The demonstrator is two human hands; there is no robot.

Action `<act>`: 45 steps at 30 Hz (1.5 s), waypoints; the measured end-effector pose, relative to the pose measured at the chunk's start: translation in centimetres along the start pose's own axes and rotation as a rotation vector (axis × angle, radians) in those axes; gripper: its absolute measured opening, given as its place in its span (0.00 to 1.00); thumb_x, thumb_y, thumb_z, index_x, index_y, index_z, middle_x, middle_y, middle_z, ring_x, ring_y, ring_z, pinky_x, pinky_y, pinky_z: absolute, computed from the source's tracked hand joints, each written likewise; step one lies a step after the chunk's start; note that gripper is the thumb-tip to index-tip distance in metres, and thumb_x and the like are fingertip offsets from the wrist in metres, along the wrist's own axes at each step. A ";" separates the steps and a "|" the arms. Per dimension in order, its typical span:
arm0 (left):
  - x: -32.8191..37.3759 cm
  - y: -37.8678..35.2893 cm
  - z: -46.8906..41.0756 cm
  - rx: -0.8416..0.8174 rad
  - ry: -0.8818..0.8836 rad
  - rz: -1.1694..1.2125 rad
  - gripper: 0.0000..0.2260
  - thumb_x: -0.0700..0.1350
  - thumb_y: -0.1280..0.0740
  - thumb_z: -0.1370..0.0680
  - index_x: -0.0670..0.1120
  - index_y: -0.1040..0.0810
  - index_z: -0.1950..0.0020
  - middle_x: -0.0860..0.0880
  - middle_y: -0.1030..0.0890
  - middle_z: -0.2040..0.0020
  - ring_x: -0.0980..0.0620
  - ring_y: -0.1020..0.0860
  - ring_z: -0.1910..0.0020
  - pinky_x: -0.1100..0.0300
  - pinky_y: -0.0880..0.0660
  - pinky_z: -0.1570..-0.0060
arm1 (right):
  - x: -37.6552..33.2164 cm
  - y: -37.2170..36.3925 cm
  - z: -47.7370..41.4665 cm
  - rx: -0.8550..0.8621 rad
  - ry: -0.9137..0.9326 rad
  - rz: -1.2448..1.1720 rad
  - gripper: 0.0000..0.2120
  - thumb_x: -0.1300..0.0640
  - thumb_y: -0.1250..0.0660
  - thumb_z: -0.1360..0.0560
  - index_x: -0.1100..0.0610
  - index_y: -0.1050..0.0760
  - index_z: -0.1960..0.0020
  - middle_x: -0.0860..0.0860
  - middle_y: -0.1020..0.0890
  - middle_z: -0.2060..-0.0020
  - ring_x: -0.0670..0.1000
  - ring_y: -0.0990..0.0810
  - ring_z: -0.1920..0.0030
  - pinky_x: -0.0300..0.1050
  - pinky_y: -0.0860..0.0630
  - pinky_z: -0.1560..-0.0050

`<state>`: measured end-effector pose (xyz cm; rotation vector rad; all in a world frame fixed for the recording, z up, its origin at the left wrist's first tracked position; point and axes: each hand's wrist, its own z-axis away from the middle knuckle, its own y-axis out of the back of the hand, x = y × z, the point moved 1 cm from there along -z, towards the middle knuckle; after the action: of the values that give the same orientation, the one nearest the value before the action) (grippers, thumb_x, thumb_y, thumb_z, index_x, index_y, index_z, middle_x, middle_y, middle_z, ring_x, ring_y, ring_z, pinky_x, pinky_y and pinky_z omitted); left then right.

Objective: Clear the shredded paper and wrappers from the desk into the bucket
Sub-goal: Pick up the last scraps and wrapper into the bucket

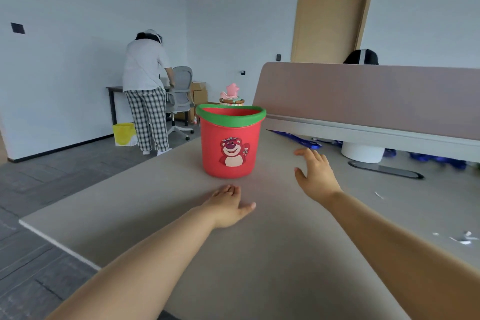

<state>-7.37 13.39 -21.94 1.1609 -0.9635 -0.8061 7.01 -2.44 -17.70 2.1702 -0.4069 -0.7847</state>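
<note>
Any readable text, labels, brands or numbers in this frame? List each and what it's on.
No readable text anywhere in this frame.
Red bucket: only a bear cartoon picture on its front, no words.
Blue wrappers on the desk: any print is too blurred to read.
Small plate beside the door: too small to read.
Cardboard boxes: no print legible.

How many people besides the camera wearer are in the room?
2: one person standing at the far left desk, back turned; another's head showing above the divider. Others may be hidden behind it.
</note>
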 end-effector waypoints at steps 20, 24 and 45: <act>24.7 -3.8 -7.9 -0.099 -0.527 -0.065 0.36 0.62 0.50 0.22 0.43 0.64 0.25 0.46 0.62 0.23 0.50 0.61 0.23 0.51 0.58 0.24 | 21.3 13.0 13.0 -0.413 -0.723 0.436 0.37 0.34 0.52 0.25 0.53 0.57 0.25 0.53 0.56 0.23 0.55 0.58 0.24 0.56 0.57 0.25; 24.8 -4.0 -10.1 -0.057 -0.402 -0.052 0.43 0.67 0.47 0.26 0.44 0.66 0.25 0.44 0.66 0.24 0.46 0.65 0.24 0.45 0.60 0.26 | 20.0 11.5 11.2 -0.507 -0.512 0.396 0.35 0.37 0.51 0.24 0.55 0.58 0.25 0.52 0.55 0.23 0.50 0.57 0.24 0.47 0.58 0.24; 21.7 -3.5 -11.1 0.081 -0.778 0.319 0.17 0.32 0.43 0.23 0.43 0.22 0.39 0.47 0.19 0.41 0.53 0.22 0.42 0.78 0.36 0.48 | 19.8 10.3 5.1 -0.406 -0.295 -0.071 0.22 0.73 0.46 0.30 0.59 0.20 0.46 0.52 0.20 0.40 0.43 0.21 0.43 0.30 0.31 0.41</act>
<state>11.13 -2.80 -22.42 0.7168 -1.7832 -0.9782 18.40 -22.15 -20.41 1.7042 -0.2882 -1.1272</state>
